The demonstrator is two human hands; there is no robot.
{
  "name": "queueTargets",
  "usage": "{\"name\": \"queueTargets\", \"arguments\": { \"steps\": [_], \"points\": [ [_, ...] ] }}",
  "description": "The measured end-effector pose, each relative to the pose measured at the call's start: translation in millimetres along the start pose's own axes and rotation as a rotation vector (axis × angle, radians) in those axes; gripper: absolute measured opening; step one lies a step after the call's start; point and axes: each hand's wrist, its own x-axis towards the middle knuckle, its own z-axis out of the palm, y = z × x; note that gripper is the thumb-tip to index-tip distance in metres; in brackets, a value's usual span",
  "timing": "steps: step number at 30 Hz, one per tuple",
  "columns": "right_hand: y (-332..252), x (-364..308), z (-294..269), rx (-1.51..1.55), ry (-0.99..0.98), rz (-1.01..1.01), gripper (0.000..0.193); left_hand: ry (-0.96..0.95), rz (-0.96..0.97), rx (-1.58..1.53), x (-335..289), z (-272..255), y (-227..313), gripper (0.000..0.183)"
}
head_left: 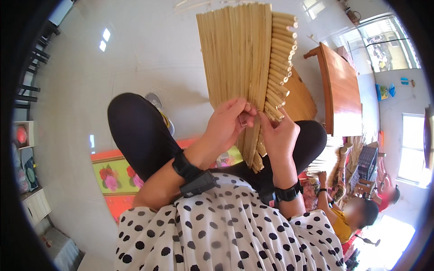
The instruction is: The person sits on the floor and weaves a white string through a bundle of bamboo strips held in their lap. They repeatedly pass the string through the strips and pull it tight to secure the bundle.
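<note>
A fan-like mat of straw-coloured stalks (pixel 235 54) stretches away from my lap. Along its right side, rolled or bundled stalks (pixel 281 58) show their round cut ends. My left hand (pixel 233 118) lies over the near part of the mat, its thumb and fingers pinched together on what looks like a fine thread. At the right edge, my right hand (pixel 279 134) grips the mat close to the lowest bundled stalks, with the thumb on top and most fingers hidden. The two hands' fingertips nearly meet. The mat's narrow near end (pixel 254 158) hangs down between my knees.
A wooden table (pixel 341 90) stands at the right, and a brown board (pixel 298 97) lies behind the mat. A floral cloth (pixel 113 178) is under my left leg. Another person in yellow (pixel 341 223) sits at the lower right, near piled stalks (pixel 327 156) and a dark crate (pixel 367 162).
</note>
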Motion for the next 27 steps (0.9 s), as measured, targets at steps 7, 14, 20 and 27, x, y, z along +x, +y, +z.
{"name": "queueTargets", "arguments": {
  "steps": [7, 14, 20, 27],
  "points": [
    [-6, -4, 1, -0.014, 0.044, 0.013, 0.042, 0.35, -0.125, 0.052, -26, -14, 48, 0.037],
    [-11, -9, 5, 0.064, 0.027, 0.008, 0.038, 0.194, -0.119, 0.232, -49, -11, 64, 0.042],
    [-3, -6, 6, 0.019, 0.016, 0.045, 0.043, 0.068, -0.08, 0.484, -58, 21, 75, 0.036],
    [8, -5, 11, -0.021, 0.027, 0.097, 0.047, 0.013, 0.115, 0.992, -40, 5, 63, 0.011]
  ]
}}
